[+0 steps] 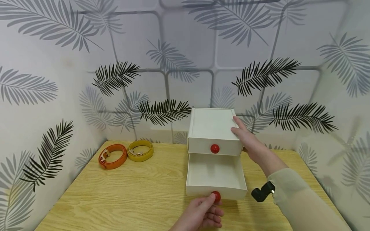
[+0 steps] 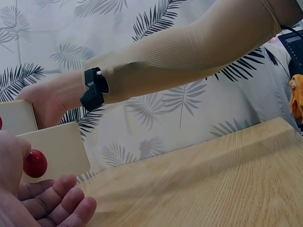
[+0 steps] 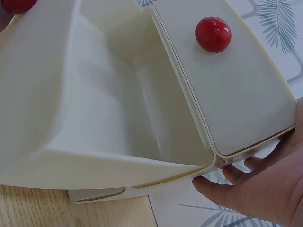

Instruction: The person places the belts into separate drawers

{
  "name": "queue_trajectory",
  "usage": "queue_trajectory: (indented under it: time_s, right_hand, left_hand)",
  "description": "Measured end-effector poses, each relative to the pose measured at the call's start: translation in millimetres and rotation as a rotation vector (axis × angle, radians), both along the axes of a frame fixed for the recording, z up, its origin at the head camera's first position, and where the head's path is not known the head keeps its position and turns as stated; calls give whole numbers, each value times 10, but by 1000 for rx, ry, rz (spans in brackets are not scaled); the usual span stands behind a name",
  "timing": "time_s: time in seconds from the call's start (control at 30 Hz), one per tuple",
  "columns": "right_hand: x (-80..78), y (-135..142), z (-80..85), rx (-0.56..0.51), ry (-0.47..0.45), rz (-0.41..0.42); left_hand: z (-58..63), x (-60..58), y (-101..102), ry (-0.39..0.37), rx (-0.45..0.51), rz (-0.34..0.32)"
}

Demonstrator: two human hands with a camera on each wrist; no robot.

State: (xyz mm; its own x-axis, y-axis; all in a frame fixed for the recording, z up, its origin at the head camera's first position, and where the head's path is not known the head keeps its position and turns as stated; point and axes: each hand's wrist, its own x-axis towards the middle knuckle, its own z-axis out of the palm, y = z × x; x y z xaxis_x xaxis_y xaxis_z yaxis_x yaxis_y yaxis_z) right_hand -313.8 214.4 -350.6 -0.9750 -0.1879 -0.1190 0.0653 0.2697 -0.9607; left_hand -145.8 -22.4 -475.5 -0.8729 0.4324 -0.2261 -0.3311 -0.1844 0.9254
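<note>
A small white drawer cabinet (image 1: 214,123) has two drawers with red round knobs. Its lower drawer (image 1: 216,175) is pulled out and bare inside; the upper drawer (image 1: 199,145) is closed. At the lower drawer's front, my left hand (image 1: 199,213) pinches the red knob (image 1: 216,196) by the thumb, other fingers loosely bent beneath. The index fingertip is partly hidden there. My right hand (image 1: 251,141) rests against the cabinet's right side, with fingers reaching over the top edge. In the right wrist view, that hand (image 3: 265,184) touches the cabinet's side with its fingertips spread.
An orange rolled belt (image 1: 122,157) and a yellow rolled belt (image 1: 147,155) lie side by side at the back left of the wooden table (image 1: 115,199). Leaf-patterned walls (image 1: 188,48) stand behind and beside the table. An orange object (image 2: 297,99) shows at the left wrist view's right edge.
</note>
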Motion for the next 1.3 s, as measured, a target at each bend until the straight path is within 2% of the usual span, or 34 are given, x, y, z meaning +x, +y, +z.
queue_trajectory:
  time_s: [0.2,0.47,0.7,0.9,1.07,1.17,1.3]
  right_hand:
    - [-25,10,-8,-3,-4,6]
    - [-31,29,-9,-5,5,5]
    - [6,28,17,-3,14,6]
    - [6,28,3,-19,-9,-2]
    - [3,23,-4,-20,1,-4]
    - [-5,10,-1,-20,2,-3]
    - [-8,-4,1,-14,-8,-5]
  left_hand:
    - [-7,-8,-69,1,-74,5]
    - [-11,-37,-179,12,-139,-33]
    - [-71,-59,-304,68,-155,-51]
    - [-141,-104,-443,37,-224,-67]
    - [-187,-134,-581,42,-266,-77]
    - [-202,-170,-651,34,-298,-62]
    - [-183,-173,-717,77,-337,-14]
